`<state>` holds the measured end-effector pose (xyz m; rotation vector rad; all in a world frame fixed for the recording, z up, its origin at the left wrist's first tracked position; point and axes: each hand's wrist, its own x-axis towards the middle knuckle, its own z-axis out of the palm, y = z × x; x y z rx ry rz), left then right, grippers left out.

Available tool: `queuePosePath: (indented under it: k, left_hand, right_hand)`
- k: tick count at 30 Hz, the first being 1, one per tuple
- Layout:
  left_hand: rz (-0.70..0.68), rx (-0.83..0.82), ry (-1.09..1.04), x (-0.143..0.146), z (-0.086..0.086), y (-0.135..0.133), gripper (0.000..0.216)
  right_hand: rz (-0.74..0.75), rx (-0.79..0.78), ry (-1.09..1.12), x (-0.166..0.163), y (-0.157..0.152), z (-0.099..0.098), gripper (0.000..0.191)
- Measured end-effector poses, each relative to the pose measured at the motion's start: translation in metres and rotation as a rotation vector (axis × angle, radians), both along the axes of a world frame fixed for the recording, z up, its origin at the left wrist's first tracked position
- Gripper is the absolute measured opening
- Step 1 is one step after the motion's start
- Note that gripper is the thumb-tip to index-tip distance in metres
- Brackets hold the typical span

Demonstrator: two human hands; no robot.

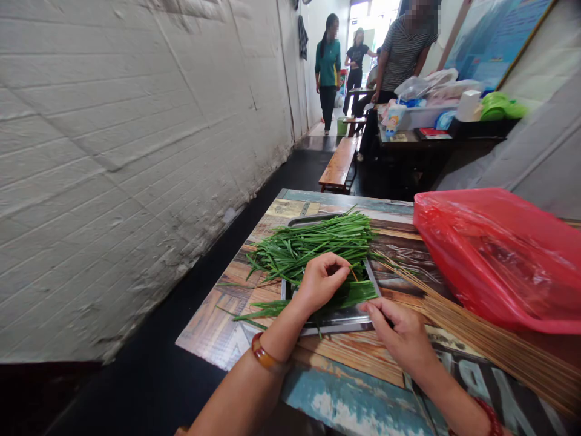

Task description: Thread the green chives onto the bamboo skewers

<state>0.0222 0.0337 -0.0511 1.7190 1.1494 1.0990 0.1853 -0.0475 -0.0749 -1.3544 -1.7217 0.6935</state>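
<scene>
A heap of green garlic chives (318,239) lies in a metal tray (373,278), its leaf ends spilling over the left side. A smaller flat bundle of chives (358,293) rests across the near part of the tray. My left hand (320,280) is over this bundle, thumb and forefinger pinched at a thin yellowish strip (354,274); I cannot tell if it is a leaf or a stick. At the bundle's right end, my right hand (399,330) pinches thumb and finger by the tray's rim. What it holds is hidden. Bamboo skewers (481,330) lie to the right.
A red plastic bag (490,254) covers something bulky on the right of the wood-patterned table (218,315). Beyond stand a wooden bench (339,162) and another table (394,140) loaded with bags and containers. Several people are at the back. A pale wall (136,151) runs along the left.
</scene>
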Motion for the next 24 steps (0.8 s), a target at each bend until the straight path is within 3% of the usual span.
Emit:
queuePosePath:
  k: [9,18,24]
  left_hand:
    - [0.007,0.072,0.071,0.0016,0.0032,-0.0013,0.009]
    - [-0.027,0.277,0.161,0.0011,0.0027,-0.0035,0.013]
    - [-0.056,0.323,0.223,0.0003,-0.0015,-0.0032,0.018]
  right_hand:
    - [-0.003,-0.014,0.013,0.0001,-0.0002,-0.0010,0.026]
    - [-0.014,-0.023,0.012,0.0001,0.0006,-0.0009,0.027]
    - [-0.025,-0.033,0.007,0.0009,0.0018,-0.0002,0.028]
